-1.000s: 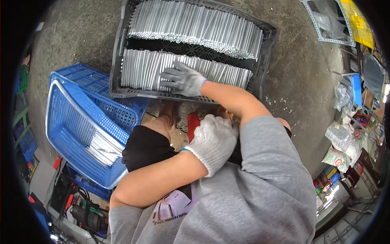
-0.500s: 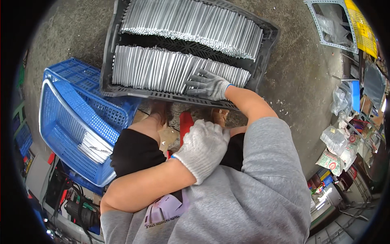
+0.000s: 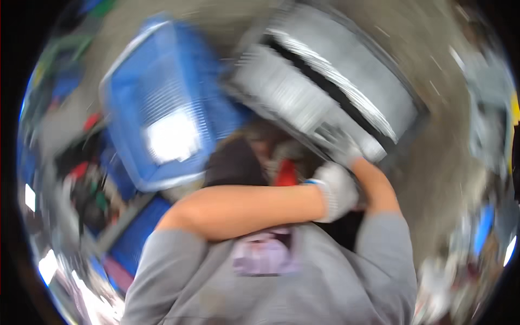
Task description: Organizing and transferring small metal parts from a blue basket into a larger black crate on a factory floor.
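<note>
Motion smears the whole view. My right hand [image 3: 340, 142], in a grey-palmed glove, lies with its fingers spread on the near row of silvery metal rods [image 3: 292, 86]. That row sits in a black plastic crate [image 3: 281, 127] at upper right, tilted in the picture. A dark gap parts it from the far row of rods [image 3: 357, 59]. My left hand [image 3: 337, 189], in a pale knitted glove, is close to my right wrist, its forearm crossing my body. The left fingers are blurred and turned away, so whatever they hold cannot be made out.
Left of the crate stands a blue perforated basket [image 3: 122, 130], tilted, with a bright white pile [image 3: 173, 138] inside. Something red [image 3: 286, 173] shows between my legs. Blurred tools and bins lie at far left, and blurred bags and clutter at lower right.
The view has swung, so the crate appears farther right and more tilted, and the basket higher. My left hand has come nearer to my right wrist. My right hand stays on the near rods.
</note>
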The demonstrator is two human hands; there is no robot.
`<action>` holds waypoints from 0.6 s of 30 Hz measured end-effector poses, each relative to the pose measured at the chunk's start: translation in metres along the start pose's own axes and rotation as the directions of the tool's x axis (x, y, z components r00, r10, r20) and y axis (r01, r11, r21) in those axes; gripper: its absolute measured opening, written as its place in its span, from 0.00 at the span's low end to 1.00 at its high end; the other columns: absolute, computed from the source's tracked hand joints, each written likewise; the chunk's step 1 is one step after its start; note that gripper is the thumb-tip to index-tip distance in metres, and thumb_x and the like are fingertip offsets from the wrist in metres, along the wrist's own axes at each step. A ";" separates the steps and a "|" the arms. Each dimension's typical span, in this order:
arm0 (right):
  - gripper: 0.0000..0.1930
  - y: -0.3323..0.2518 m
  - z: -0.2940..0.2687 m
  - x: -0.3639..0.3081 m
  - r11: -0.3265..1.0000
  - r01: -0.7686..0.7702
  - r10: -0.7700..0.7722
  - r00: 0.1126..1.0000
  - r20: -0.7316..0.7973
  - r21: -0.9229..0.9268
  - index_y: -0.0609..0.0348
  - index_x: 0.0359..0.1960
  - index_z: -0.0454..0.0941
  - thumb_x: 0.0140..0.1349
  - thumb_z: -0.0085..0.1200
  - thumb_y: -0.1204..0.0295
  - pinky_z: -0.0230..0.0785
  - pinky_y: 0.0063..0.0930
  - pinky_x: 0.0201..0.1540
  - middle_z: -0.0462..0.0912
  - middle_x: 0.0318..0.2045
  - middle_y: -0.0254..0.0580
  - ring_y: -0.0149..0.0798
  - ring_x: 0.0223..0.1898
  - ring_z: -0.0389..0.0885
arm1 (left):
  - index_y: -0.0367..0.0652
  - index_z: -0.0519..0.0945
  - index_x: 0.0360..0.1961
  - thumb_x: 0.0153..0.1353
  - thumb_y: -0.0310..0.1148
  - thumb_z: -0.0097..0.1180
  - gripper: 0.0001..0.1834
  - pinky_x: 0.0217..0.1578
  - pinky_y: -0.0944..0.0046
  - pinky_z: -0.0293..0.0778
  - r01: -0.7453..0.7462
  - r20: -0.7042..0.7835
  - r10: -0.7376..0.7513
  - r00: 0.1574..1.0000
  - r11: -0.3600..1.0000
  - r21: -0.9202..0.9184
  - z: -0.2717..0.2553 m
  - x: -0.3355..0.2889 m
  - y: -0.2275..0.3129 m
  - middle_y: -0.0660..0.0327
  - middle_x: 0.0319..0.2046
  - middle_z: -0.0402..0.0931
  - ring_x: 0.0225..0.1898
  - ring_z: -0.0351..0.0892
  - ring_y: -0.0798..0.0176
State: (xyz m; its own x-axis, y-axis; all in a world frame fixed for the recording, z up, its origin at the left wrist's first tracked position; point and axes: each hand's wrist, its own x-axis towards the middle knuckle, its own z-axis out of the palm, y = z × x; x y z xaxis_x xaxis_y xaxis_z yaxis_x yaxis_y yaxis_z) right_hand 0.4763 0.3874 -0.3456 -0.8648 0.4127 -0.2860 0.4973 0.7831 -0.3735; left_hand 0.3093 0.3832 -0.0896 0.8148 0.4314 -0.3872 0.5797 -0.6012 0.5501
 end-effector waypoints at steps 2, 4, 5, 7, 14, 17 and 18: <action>0.36 0.049 0.067 -0.050 0.970 -0.106 0.144 0.975 0.170 -0.218 0.39 0.79 0.55 0.67 0.43 0.61 0.39 0.52 0.81 0.50 0.81 0.36 0.45 0.81 0.47 | 0.43 0.84 0.26 0.68 0.42 0.54 0.18 0.22 0.59 0.74 0.114 0.111 -0.107 0.988 0.992 -0.060 0.005 0.046 0.009 0.54 0.25 0.83 0.20 0.78 0.58; 0.34 0.005 -0.040 -0.021 0.979 -0.081 0.154 0.890 0.428 -0.185 0.38 0.80 0.52 0.71 0.39 0.66 0.41 0.49 0.82 0.50 0.81 0.35 0.44 0.80 0.51 | 0.35 0.84 0.34 0.62 0.33 0.54 0.12 0.32 0.49 0.80 0.254 0.122 -0.284 0.951 0.943 0.215 0.073 0.101 0.002 0.47 0.31 0.84 0.29 0.82 0.48; 0.33 -0.016 -0.076 -0.006 0.947 -0.084 0.245 0.814 0.526 -0.311 0.37 0.79 0.52 0.73 0.39 0.66 0.42 0.49 0.82 0.50 0.81 0.35 0.44 0.79 0.54 | 0.31 0.83 0.38 0.59 0.29 0.53 0.12 0.38 0.44 0.82 0.249 0.120 -0.308 0.944 0.901 0.354 0.086 0.112 0.003 0.44 0.34 0.84 0.33 0.84 0.42; 0.32 -0.022 -0.095 0.011 0.983 -0.166 0.184 0.898 0.400 -0.081 0.39 0.79 0.53 0.73 0.40 0.65 0.44 0.48 0.81 0.52 0.80 0.36 0.44 0.78 0.55 | 0.34 0.84 0.41 0.58 0.33 0.59 0.14 0.44 0.41 0.82 0.220 -0.054 -0.214 0.975 0.934 0.281 -0.001 0.041 0.005 0.47 0.38 0.85 0.39 0.85 0.44; 0.34 -0.135 -0.251 0.118 0.788 -0.132 0.446 0.796 -0.409 0.601 0.50 0.77 0.60 0.72 0.50 0.57 0.54 0.41 0.78 0.65 0.74 0.48 0.50 0.74 0.64 | 0.40 0.81 0.54 0.49 0.20 0.65 0.27 0.50 0.59 0.81 0.021 -0.983 -0.179 0.040 0.984 -0.178 -0.042 -0.178 -0.082 0.55 0.50 0.83 0.47 0.83 0.52; 0.37 -0.201 -0.302 0.184 0.549 0.048 0.388 0.870 -0.305 0.835 0.57 0.77 0.58 0.68 0.56 0.61 0.59 0.42 0.75 0.62 0.76 0.52 0.53 0.75 0.62 | 0.37 0.69 0.69 0.62 0.30 0.64 0.33 0.68 0.52 0.71 0.450 -0.839 -0.538 -0.082 0.731 -0.513 0.020 -0.268 -0.155 0.46 0.66 0.72 0.66 0.74 0.47; 0.39 -0.225 -0.328 0.198 0.348 0.016 0.221 0.970 -0.099 0.937 0.63 0.77 0.56 0.69 0.56 0.60 0.59 0.46 0.75 0.59 0.76 0.58 0.55 0.76 0.59 | 0.36 0.61 0.74 0.62 0.44 0.67 0.45 0.71 0.50 0.66 0.589 -0.529 -0.844 -0.093 0.381 -0.712 0.027 -0.297 -0.164 0.43 0.71 0.62 0.71 0.66 0.43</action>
State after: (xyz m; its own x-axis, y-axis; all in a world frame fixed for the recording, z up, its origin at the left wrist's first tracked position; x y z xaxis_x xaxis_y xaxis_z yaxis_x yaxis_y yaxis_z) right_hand 0.1702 0.4460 -0.0285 -0.7360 0.6196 -0.2726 0.2244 -0.1565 -0.9618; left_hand -0.0273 0.3355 -0.0843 -0.5672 0.8227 -0.0372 0.6980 0.5042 0.5086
